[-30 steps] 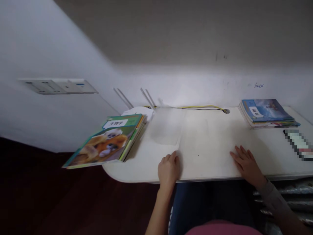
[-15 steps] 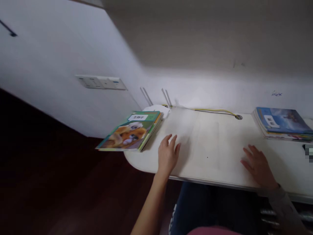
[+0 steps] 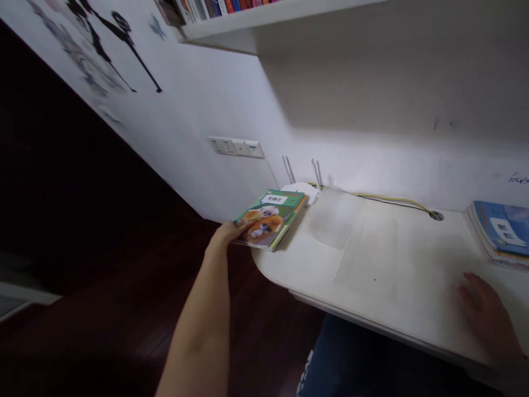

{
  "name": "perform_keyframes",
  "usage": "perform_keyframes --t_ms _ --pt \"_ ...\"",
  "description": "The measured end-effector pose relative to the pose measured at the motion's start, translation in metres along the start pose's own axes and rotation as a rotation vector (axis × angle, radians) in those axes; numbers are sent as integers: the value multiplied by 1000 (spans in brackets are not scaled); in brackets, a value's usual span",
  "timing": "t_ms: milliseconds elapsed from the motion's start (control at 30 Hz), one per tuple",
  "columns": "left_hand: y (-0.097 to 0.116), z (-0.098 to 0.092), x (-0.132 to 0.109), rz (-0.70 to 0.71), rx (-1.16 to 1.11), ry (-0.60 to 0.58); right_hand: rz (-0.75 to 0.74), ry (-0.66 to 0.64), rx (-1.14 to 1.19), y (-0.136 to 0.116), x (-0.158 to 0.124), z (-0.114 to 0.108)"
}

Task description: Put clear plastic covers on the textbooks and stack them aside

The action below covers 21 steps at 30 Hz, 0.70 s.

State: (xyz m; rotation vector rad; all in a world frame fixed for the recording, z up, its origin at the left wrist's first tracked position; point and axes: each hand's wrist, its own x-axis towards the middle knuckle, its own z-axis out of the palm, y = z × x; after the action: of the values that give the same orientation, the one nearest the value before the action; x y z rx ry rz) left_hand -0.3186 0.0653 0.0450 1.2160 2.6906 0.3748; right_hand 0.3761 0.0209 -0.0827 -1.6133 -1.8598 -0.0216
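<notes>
Left hand [image 3: 225, 234] at near edge of textbook stack [image 3: 270, 220], grip unclear; stack overhanging left end of table [image 3: 392, 264]; right hand [image 3: 487, 314] flat on table, hands well apart. Stiff, fairly heavy, slick covers; best gripped by long edges

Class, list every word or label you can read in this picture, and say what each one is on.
"生物学", on the white label of the green book
Blue book, its label: too blurred to read
Blue handwriting on the wall: too small to read
Book spines on the shelf: too small to read
</notes>
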Motion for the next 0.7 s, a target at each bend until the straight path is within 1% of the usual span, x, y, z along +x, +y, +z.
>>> perform_keyframes --t_ms 67,100,133,200,267,300,367,467,533,600,667,700 --pt "-2 -1 2 -50 20 -39 1 -5 3 -1 1 0" --pt "0 -1 1 -67 28 -33 3 -6 5 -1 1 0" --pt "2 -1 -1 -80 36 -8 5 -9 6 -2 1 0" --pt "7 -4 -8 -100 19 82 9 -2 7 -2 0 -1" --pt "11 -10 -15 -106 -34 160 3 2 7 -3 0 -1" --pt "12 -15 -18 -106 -67 178 -1 1 8 -4 0 -2" --pt "13 -27 -21 -110 -132 162 3 -3 11 -5 0 -2" --pt "13 -42 -21 -111 -277 62 35 -8 3 -7 0 -2" --pt "14 -47 -23 -113 -408 -29 47 -4 1 -8 0 -3" --pt "15 -48 -30 -119 -543 -79 52 -3 5 -9 -1 -3" --pt "16 -48 -40 -113 -679 -53 54 -9 13 -10 -1 -3" --pt "16 -49 -46 -106 -749 4 56 -10 18 -11 -1 -3"
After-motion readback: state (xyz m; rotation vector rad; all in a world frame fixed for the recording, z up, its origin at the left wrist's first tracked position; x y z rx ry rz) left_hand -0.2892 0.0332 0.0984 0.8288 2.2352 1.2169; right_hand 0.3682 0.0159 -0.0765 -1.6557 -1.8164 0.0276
